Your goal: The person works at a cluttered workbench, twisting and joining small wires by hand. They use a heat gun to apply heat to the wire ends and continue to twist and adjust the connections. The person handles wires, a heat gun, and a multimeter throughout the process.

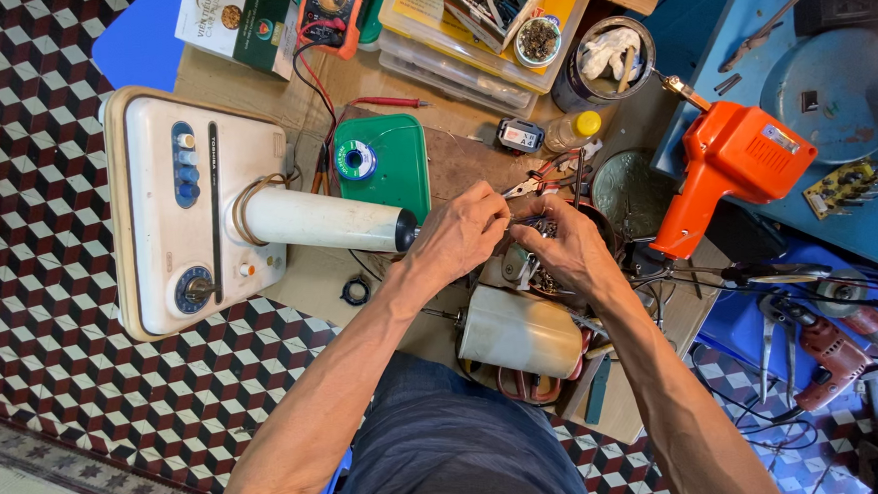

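Right now your left hand [463, 234] and right hand [564, 245] meet fingertip to fingertip over the middle of the bench [320, 278], and both are pinched on a small bundle of thin wires [528, 218] that sits between them; exactly which strand each hand grips is too small to tell. Those wires look light, soft and easily kinked or snapped, so you would do best to hold them close to the ends with gentle pressure, not by tugging on the loose length. Just below your hands lies a cream motor housing [520, 331], which looks heavier and rigid with a smooth rounded shell that could roll; judged from here, it wants steadying around its body, not by its leads. Beyond your left hand a white fan base [196, 205] lies on its side, its pale stem [322, 220] pointing towards your knuckles. A green tray [395, 174] carrying a spool of solder [356, 160] sits just past your fingers. Beside your right hand, further out, rests an orange soldering gun [730, 167], and red-handled pliers [536, 180] lie near your fingertips.
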